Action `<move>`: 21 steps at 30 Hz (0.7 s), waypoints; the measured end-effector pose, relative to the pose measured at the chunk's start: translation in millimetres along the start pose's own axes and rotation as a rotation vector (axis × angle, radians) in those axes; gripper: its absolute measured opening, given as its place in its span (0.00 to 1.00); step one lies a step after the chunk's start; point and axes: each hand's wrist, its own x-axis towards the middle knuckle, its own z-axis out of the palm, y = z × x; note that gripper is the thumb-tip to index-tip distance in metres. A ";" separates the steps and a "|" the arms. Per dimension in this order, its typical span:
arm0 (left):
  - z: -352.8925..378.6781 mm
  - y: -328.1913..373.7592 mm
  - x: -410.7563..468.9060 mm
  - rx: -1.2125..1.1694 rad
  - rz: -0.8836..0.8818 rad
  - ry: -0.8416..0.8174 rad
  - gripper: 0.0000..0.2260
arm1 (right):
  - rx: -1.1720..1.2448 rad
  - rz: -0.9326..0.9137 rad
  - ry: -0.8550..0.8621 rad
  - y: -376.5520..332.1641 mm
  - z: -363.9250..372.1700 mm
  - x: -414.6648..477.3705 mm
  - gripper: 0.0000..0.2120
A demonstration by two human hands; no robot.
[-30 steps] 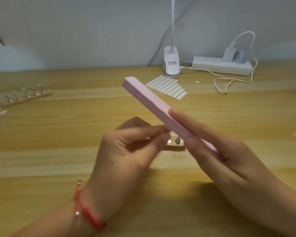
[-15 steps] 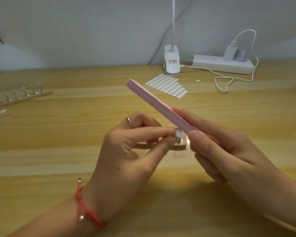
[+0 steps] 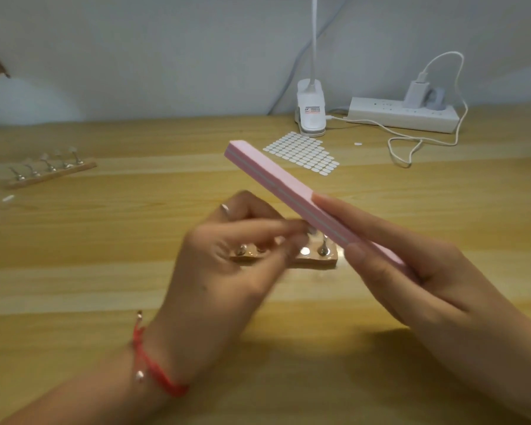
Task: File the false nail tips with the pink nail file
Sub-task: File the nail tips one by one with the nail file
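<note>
Right hand (image 3: 411, 271) grasps long pink foam nail file (image 3: 273, 179); left hand (image 3: 227, 265) pinches blurred false nail tip (image 3: 311, 231) underneath; a hard stroke may dislodge it.

Bare planks of the pale wooden tabletop (image 3: 105, 240) run wide between the far-left wooden strip of 5 metal nail holders (image 3: 51, 171) and the left hand (image 3: 227, 271). They also run along the near edge. At the centre, a small wooden stand with metal pegs (image 3: 316, 259) sits under both hands. The left hand pinches a blurred false nail tip (image 3: 312, 232) there. The long pink nail file (image 3: 276, 185) slants above in the right hand (image 3: 411, 271). A sheet of white oval stickers (image 3: 301, 153), white clip lamp base (image 3: 310, 113), white power strip (image 3: 402, 115) and looped white cable (image 3: 402, 151) crowd the back edge.
</note>
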 end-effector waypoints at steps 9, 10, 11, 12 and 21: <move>-0.4 -3.8 0.7 -0.027 -0.097 0.058 0.05 | -0.085 -0.007 0.047 -5.4 -2.0 -1.5 0.18; 0.3 -2.7 0.5 -0.032 -0.093 0.050 0.06 | -0.074 -0.002 0.046 -5.2 -2.1 -1.5 0.19; 2.0 -0.4 -0.2 -0.043 -0.080 0.018 0.06 | -0.069 -0.007 0.036 -5.4 -2.1 -1.5 0.20; 2.7 1.1 -0.2 -0.052 -0.069 -0.011 0.06 | -0.080 -0.015 0.022 -5.6 -2.3 -1.0 0.21; 4.4 4.6 -0.3 -0.045 -0.039 -0.004 0.07 | -0.093 -0.042 0.008 -6.0 -7.0 -1.5 0.20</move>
